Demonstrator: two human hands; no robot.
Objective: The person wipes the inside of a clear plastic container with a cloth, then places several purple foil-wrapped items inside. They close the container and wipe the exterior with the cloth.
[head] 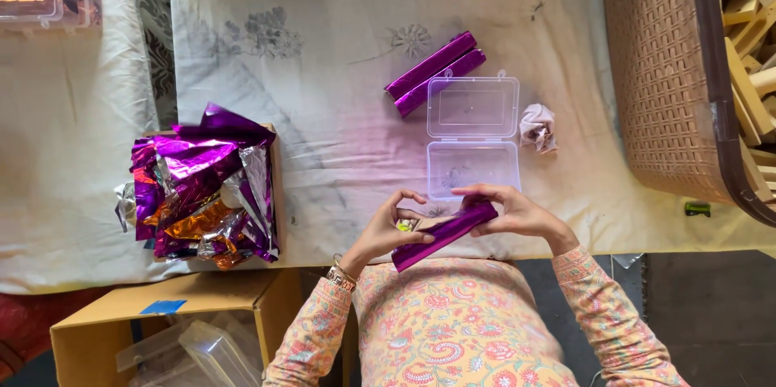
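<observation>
**Purple foil-wrapped bar held at the near edge of the worktop**

Seen from above: left hand (386,229) and right hand (511,211), each grip closed on one end of a purple foil-wrapped bar (443,234), tilted, just over the near edge. Just beyond, an open clear plastic box (473,136); beside its lid, two wrapped purple bars (434,73). Open cloth-covered worktop (339,31) behind. Far left, crumpled purple and orange foil sheets (202,185). Right edge, brown woven basket (663,71) holding wooden blocks (748,39).
</observation>
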